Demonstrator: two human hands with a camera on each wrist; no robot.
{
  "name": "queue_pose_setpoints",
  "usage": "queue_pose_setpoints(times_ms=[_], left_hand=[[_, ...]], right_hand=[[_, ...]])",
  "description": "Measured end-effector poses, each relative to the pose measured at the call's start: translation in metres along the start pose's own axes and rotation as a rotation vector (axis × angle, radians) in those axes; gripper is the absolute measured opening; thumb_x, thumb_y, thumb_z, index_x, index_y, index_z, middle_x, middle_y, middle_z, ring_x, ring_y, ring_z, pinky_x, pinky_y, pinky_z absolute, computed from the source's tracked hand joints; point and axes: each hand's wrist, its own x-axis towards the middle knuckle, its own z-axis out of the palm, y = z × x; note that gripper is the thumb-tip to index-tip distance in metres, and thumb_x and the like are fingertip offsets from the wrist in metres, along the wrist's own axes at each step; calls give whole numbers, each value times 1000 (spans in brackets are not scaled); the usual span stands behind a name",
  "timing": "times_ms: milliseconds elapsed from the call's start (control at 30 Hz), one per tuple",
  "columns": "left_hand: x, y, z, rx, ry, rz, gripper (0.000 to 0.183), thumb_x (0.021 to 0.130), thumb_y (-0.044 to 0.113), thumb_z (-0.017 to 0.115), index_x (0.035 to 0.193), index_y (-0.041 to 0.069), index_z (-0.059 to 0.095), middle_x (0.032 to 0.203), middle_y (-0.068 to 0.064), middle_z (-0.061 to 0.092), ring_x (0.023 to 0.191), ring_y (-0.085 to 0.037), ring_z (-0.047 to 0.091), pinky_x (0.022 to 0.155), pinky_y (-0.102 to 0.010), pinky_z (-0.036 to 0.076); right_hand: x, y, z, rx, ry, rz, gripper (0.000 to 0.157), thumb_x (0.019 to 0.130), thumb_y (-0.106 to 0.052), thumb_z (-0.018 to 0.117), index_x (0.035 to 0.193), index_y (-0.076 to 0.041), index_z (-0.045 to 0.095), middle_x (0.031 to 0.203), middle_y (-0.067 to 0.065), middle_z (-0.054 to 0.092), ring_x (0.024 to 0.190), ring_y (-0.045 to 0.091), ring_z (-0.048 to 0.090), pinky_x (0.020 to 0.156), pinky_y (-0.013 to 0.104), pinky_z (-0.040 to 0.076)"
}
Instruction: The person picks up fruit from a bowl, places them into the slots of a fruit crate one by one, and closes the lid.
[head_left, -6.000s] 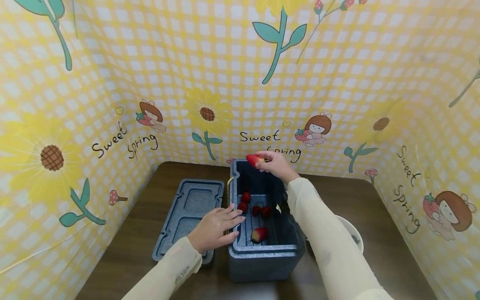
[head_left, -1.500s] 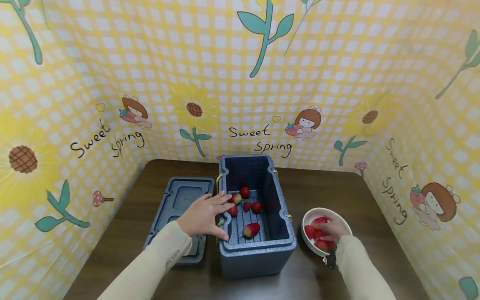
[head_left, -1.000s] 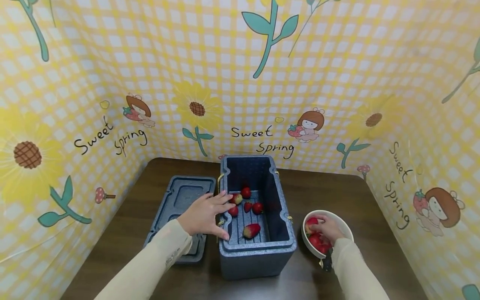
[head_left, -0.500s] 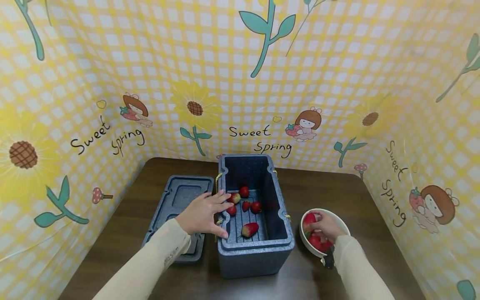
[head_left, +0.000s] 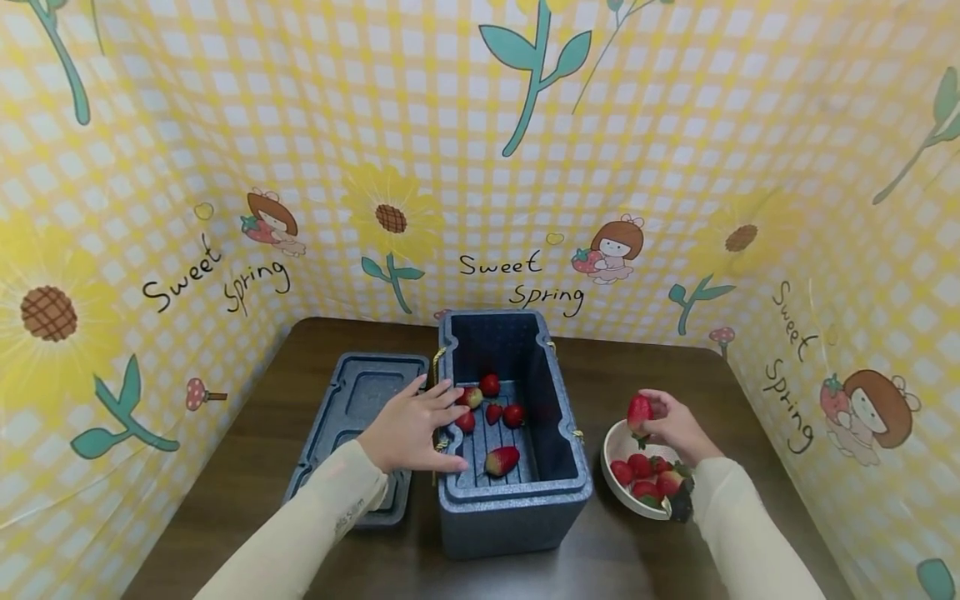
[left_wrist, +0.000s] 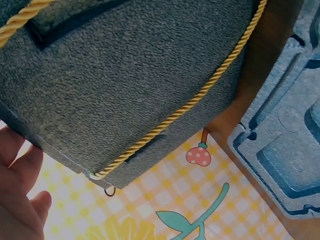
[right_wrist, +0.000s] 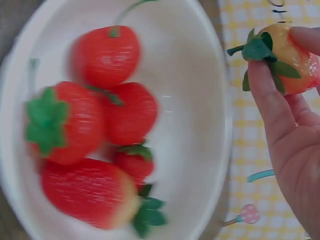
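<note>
My right hand (head_left: 678, 427) pinches a strawberry (head_left: 639, 413) just above the far rim of a white bowl (head_left: 611, 492). The right wrist view shows green leaves on that strawberry (right_wrist: 290, 60), between thumb and fingers. Several more red fruits (head_left: 642, 468) lie in the bowl, some with green leaves. My left hand (head_left: 411, 427) rests with spread fingers on the left rim of a dark blue-grey foam box (head_left: 517, 521). On the box floor lie several red fruits, among them a large strawberry (head_left: 502, 460) near the front. In the left wrist view, the fingertips (left_wrist: 30, 162) touch the box edge.
The box's lid (head_left: 378, 392) lies on the brown table (head_left: 637, 367) to the left of the box. Yellow cord (left_wrist: 200, 95) runs along the box's outer side. A yellow checked cloth (head_left: 450, 150) surrounds the table at the back and sides.
Six seconds ago the right hand held a strawberry over the box. It later reached into the bowl, and now it has lifted another strawberry out. The left hand stays at the box rim.
</note>
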Motion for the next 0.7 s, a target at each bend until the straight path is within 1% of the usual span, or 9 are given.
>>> queue_pose_setpoints(times_ms=[67, 167, 300, 400, 500, 600, 700], left_hand=[[0, 1, 0, -4, -15, -20, 74, 78, 66, 58, 127, 11, 64, 139, -10, 51, 133, -30, 42, 110, -56, 22], [-1, 2, 2, -1, -27, -46, 71, 80, 64, 57, 127, 12, 64, 139, -9, 51, 133, -29, 42, 110, -56, 21], [0, 2, 4, -1, -22, -44, 69, 80, 64, 56, 127, 13, 65, 139, -9, 51, 133, -28, 42, 109, -57, 23], [1, 2, 4, -10, -20, -40, 69, 81, 64, 56, 127, 13, 64, 140, -8, 51, 133, -28, 42, 109, -58, 24], [2, 2, 3, -24, -21, -43, 69, 81, 63, 56, 127, 13, 64, 140, -8, 50, 134, -28, 41, 108, -59, 25], [1, 1, 2, -33, -20, -44, 68, 81, 63, 57, 127, 13, 64, 140, -8, 50, 134, -29, 41, 107, -59, 25], [1, 0, 1, -35, -15, -42, 67, 81, 61, 57, 127, 13, 64, 140, -9, 50, 134, -29, 41, 107, -59, 26]], right_hand=[[0, -10, -3, -48, 3, -49, 61, 83, 3, 63, 137, 9, 36, 116, 29, 53, 92, 24, 61, 73, 35, 56], [1, -26, -6, -123, 17, -137, 60, 80, 5, 65, 135, 10, 40, 116, 32, 56, 97, 26, 60, 73, 29, 55], [-1, -49, -8, -193, 50, -228, 59, 78, 8, 65, 132, 9, 43, 115, 32, 57, 96, 29, 62, 72, 22, 51], [-3, -64, -7, -206, 62, -275, 57, 79, 10, 63, 132, 10, 43, 117, 34, 54, 96, 34, 62, 71, 21, 50], [-3, -76, -3, -211, 77, -307, 57, 79, 11, 63, 133, 10, 43, 120, 34, 53, 98, 35, 61, 71, 20, 50], [0, -87, 1, -214, 101, -334, 57, 79, 11, 65, 132, 10, 45, 119, 34, 55, 99, 35, 61, 70, 18, 49], [5, -99, 5, -223, 128, -376, 58, 78, 13, 66, 132, 11, 46, 118, 35, 55, 99, 39, 61, 70, 17, 49]])
